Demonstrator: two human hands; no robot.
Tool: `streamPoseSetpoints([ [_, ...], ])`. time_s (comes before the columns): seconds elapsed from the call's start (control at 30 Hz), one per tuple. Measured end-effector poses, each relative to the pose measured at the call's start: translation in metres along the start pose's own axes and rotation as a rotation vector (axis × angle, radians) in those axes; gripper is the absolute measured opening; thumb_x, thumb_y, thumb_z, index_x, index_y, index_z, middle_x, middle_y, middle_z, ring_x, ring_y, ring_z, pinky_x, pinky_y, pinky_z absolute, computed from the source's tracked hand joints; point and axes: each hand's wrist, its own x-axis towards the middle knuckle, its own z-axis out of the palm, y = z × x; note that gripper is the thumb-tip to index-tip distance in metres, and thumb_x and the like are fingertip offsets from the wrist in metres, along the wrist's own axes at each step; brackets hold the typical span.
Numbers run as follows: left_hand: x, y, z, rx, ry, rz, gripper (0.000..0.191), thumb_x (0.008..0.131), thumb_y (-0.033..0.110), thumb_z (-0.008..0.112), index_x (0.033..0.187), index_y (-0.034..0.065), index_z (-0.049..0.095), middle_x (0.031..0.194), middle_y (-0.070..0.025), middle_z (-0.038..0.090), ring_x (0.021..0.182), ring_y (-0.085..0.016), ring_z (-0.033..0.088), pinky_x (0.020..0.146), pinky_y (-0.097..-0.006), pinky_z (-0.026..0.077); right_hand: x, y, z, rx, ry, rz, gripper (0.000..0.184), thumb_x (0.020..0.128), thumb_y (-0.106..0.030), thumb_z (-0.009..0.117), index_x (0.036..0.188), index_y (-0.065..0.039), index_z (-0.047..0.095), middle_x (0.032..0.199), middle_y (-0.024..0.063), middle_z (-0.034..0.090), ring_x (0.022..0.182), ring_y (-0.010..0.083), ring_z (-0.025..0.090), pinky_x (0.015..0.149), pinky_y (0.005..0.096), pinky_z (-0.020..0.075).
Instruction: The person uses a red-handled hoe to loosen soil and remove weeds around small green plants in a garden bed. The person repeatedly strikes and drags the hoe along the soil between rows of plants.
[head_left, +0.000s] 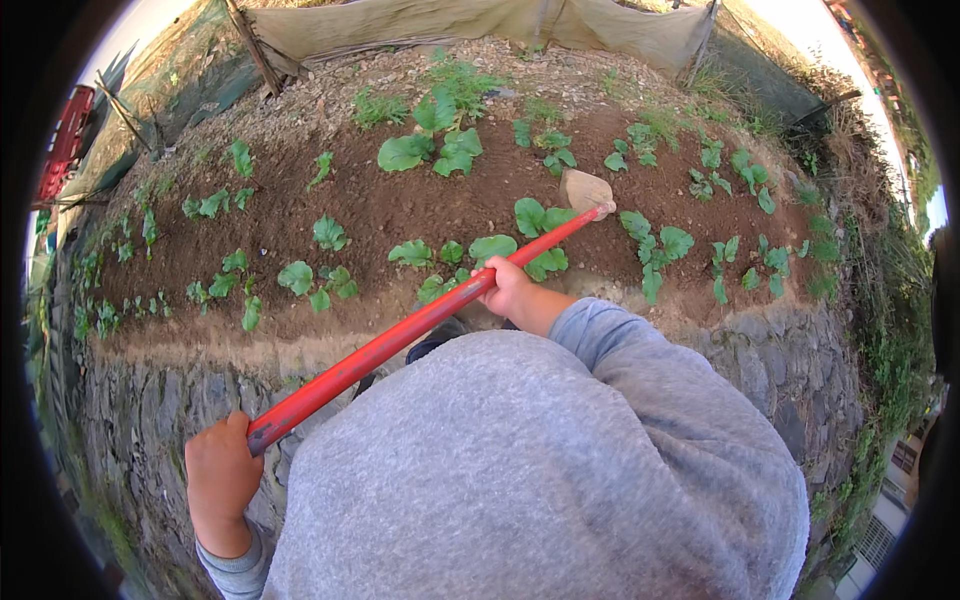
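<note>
A garden hoe with a red handle (375, 346) slants across in front of my body, from lower left to upper right. My left hand (223, 471) grips its near end. Further along, my right hand (506, 286) is wrapped around the shaft. The soil-coated hoe blade (585, 189) rests at the brown soil (480, 201) between leafy seedlings. One broad-leaved plant (529, 217) grows just left of the blade, partly behind the handle. Another seedling (654, 251) stands to the blade's lower right, and a smaller one (556, 151) lies just above it.
Rows of young plants (298, 277) fill the bed on both sides. A stone retaining wall (165, 397) drops off along the near edge. Beige sheeting (420, 31) on wooden stakes (253, 46) fences the far side, behind stony ground (330, 94). Weeds (885, 330) cover the right bank.
</note>
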Motion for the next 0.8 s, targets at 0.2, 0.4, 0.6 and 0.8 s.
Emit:
streamPoseSetpoints([
  [0.2,-0.019,0.021,0.0,0.051,0.048,-0.205,0.013,0.06,0.005,0.061,0.069,0.0064,0.051,0.062,-0.0127,0.055,0.059,-0.032,0.055,0.053,-0.0407,0.042,0.007,0.012,-0.014,-0.116,-0.066,0.175,0.014,0.08,-0.011,0.052,0.089,-0.008,0.042,0.079,0.0084,0.052,0.074,0.0208,0.056,0.067,0.0421,0.0491],
  [0.4,-0.029,0.043,0.067,-0.11,-0.077,-0.319,0.011,0.059,0.013,0.064,0.068,0.0093,0.058,0.064,-0.0116,0.058,0.062,-0.032,0.057,0.056,-0.0397,0.045,0.006,-0.027,-0.048,-0.265,-0.045,0.176,0.012,0.079,-0.013,0.054,0.084,-0.007,0.044,0.078,0.0099,0.053,0.075,0.0231,0.056,0.068,0.043,0.0483],
  [0.6,0.008,0.102,0.073,-0.206,-0.04,-0.294,0.009,0.061,0.013,0.063,0.068,0.0096,0.057,0.066,-0.0113,0.059,0.063,-0.032,0.058,0.056,-0.0406,0.045,-0.001,-0.092,-0.042,-0.255,0.18,-0.125,0.012,0.08,-0.007,0.053,0.088,-0.009,0.045,0.078,0.0086,0.051,0.069,0.0224,0.054,0.064,0.0434,0.0493],
  [0.8,-0.007,0.102,0.031,-0.116,0.021,-0.331,0.008,0.06,0.009,0.06,0.066,0.0084,0.055,0.062,-0.0106,0.057,0.061,-0.031,0.057,0.054,-0.0402,0.043,0.027,-0.056,-0.034,-0.131,0.184,-0.025,0.013,0.08,-0.009,0.054,0.09,-0.006,0.046,0.075,0.007,0.053,0.066,0.0219,0.056,0.066,0.0421,0.0501],
])
